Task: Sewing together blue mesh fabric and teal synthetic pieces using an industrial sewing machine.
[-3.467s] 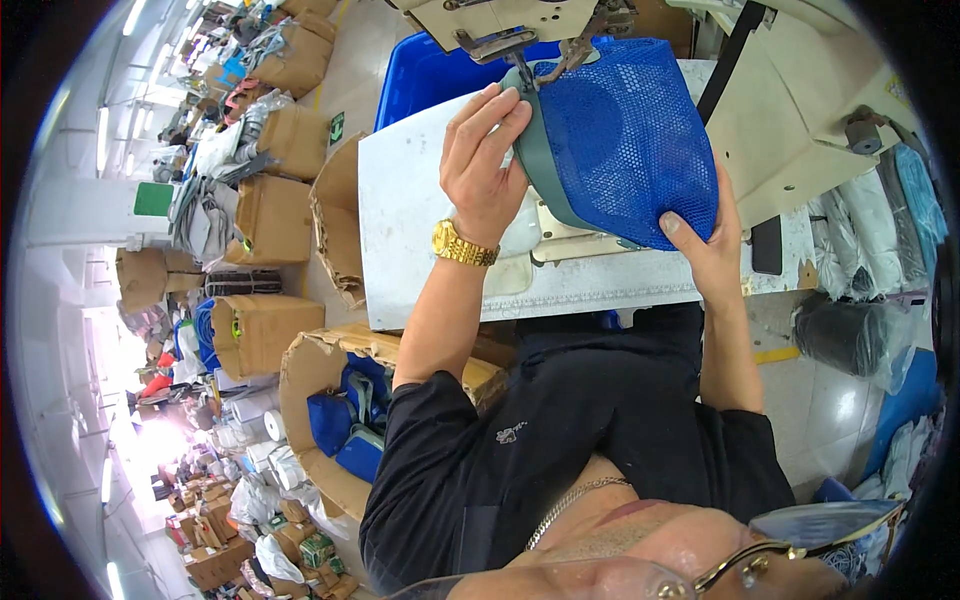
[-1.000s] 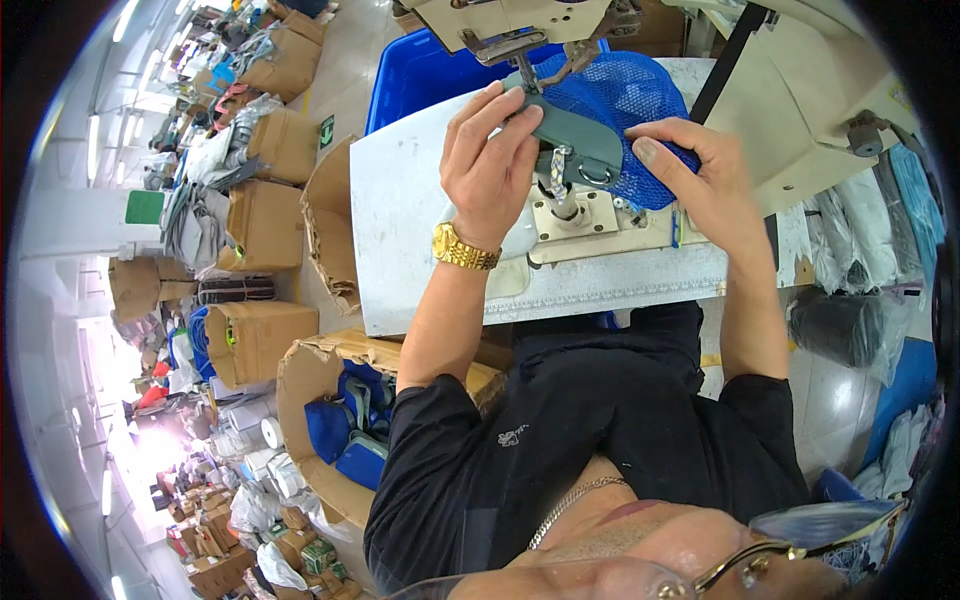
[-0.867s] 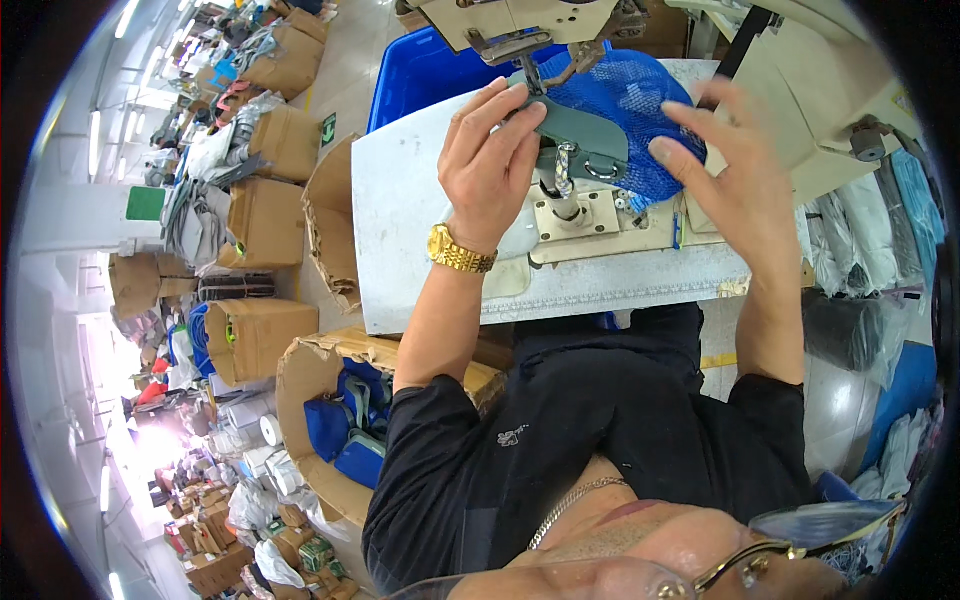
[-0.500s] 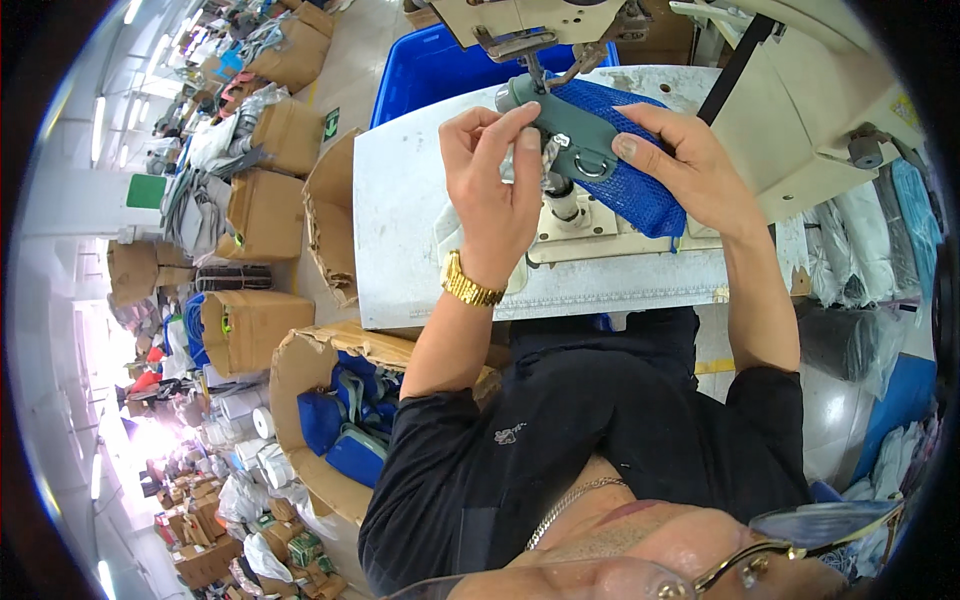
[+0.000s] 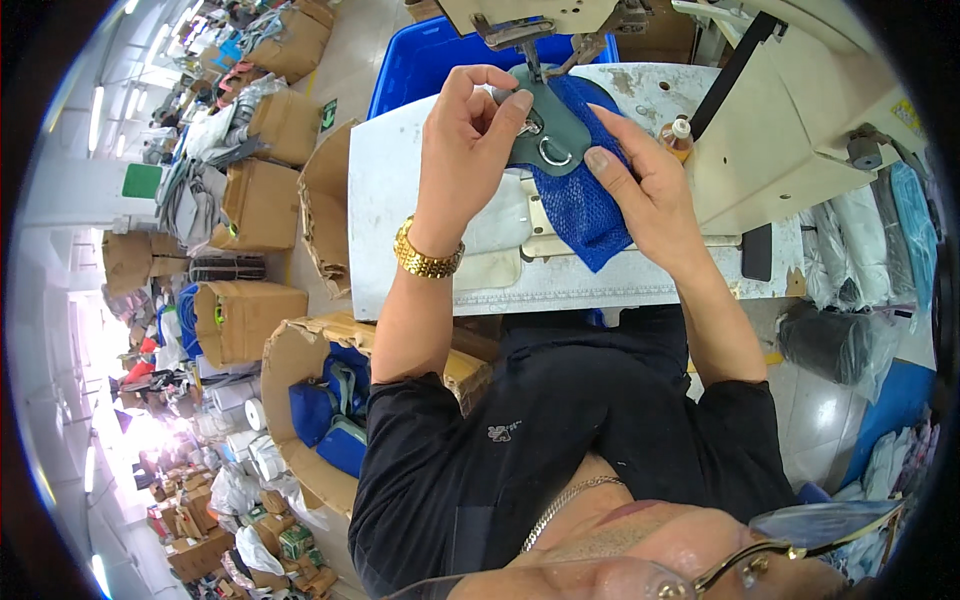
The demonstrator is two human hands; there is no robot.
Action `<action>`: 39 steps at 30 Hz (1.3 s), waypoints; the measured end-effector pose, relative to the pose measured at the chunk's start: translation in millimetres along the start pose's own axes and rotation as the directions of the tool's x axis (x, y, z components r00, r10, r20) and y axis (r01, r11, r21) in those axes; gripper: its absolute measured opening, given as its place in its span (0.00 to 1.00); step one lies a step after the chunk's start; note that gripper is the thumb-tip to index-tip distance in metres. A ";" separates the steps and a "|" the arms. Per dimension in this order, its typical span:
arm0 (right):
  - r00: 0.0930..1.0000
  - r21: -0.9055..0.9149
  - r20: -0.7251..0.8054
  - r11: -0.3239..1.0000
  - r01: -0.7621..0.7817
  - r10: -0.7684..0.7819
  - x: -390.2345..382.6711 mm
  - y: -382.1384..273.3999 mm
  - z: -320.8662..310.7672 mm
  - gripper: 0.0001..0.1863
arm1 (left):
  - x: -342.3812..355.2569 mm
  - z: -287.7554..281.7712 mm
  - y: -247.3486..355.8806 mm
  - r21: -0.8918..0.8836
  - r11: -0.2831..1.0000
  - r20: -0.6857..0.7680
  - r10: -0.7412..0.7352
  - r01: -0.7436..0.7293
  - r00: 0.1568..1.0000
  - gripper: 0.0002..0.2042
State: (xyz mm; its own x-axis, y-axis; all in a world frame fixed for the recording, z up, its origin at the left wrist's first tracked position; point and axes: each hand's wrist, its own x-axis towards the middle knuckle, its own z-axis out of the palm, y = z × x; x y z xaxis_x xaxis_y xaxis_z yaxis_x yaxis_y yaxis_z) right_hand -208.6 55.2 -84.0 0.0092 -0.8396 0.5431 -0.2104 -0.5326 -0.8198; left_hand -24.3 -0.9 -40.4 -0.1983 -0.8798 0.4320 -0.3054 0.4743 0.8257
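Note:
A dark green panel (image 5: pixel 568 125) with a metal D-ring (image 5: pixel 553 152) lies under the needle area of the sewing machine (image 5: pixel 530 25). Blue mesh fabric (image 5: pixel 585 215) joins it and hangs toward me over the machine's bed. At the panel's left edge my left hand (image 5: pixel 468 135) is closed, thumb and forefinger pinching beside a small metal fitting (image 5: pixel 530 127). My right hand (image 5: pixel 650 190) grips the right side, its thumb on top near the panel's edge and its fingers hidden behind the mesh. The exact stitching point is too small to make out.
The white worktable (image 5: pixel 400 200) carries a small bottle (image 5: pixel 677 138) by the machine's column. A blue bin (image 5: pixel 420 65) stands behind the table. Left of me, a cardboard box (image 5: pixel 290 400) holds blue and green pieces. Plastic-wrapped bundles (image 5: pixel 835 345) lie at the right.
The panel and mesh have turned under the machine, with the mesh now pointing toward me. Both hands have shifted left along with the work. The small bottle has come into sight.

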 end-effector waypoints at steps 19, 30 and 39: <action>0.977 0.255 0.079 0.944 -0.210 0.196 2.4 -17.1 20.9 0.38 | 47.3 -38.8 11.4 0.216 0.937 0.435 0.159 -0.274 0.886 0.28; 0.972 0.359 0.073 0.903 -0.236 0.225 23.9 -15.8 25.7 0.37 | 68.0 -49.0 -18.1 0.083 0.982 0.556 0.097 -0.171 0.825 0.30; 0.984 0.347 0.033 0.922 -0.175 0.174 30.4 -8.7 27.3 0.34 | 70.9 -42.0 -7.8 -0.004 0.993 0.531 0.102 -0.118 0.841 0.30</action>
State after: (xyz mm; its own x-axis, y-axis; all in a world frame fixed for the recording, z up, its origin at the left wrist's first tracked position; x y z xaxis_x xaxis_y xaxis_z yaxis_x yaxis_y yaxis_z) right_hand -179.8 31.3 -65.3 0.0047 -0.9226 0.3858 0.1434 -0.3812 -0.9133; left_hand 3.1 -68.2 -1.0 -0.6924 -0.6749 0.2552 -0.2758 0.5743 0.7708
